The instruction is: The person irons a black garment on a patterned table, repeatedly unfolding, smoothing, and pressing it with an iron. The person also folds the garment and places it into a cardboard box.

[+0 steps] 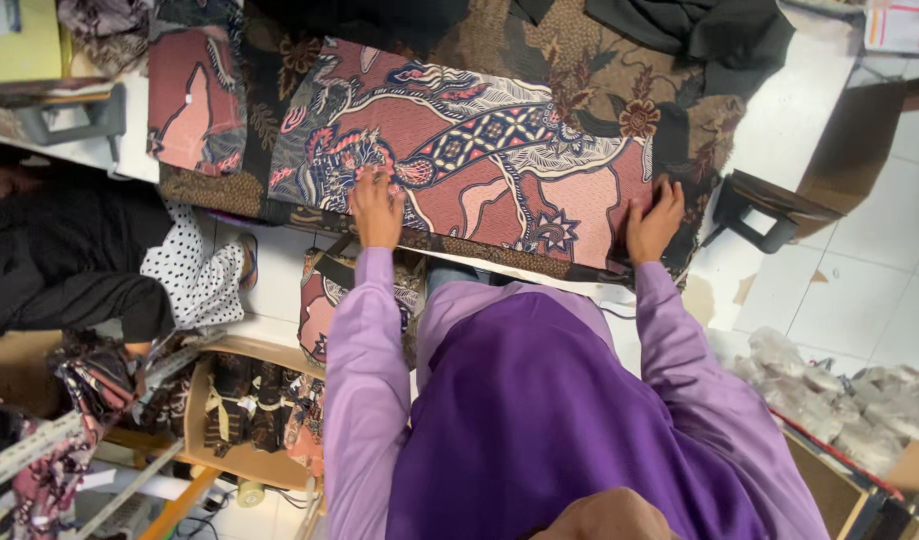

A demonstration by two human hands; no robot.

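1. We saw the left hand (pixel 378 208) in the middle left of the frame, lying flat and open with its fingers spread on the near left corner of the folded batik cloth (pixel 480 150); it gripped nothing.
2. The right hand (pixel 656 220) was in the middle right, also open, its palm pressed on the near right corner of the same cloth, fingers lightly curved over the edge.
3. The folded batik cloth lay in the upper middle of the frame, on top of a darker brown patterned fabric (pixel 620 90) that covered the white table (pixel 790 130).
4. We judged the cloth as soft, light and limp; folded in layers it seemed a little firmer, but it would sag if lifted by one point. We thought the two near corners, or both short ends, were the best places to hold it.
5. The layers could slide on each other, so flat pressure seemed safer than a pinch.
6. A second folded piece (pixel 195 100) lay at the upper left, and a polka-dot cloth (pixel 195 275) at the middle left.
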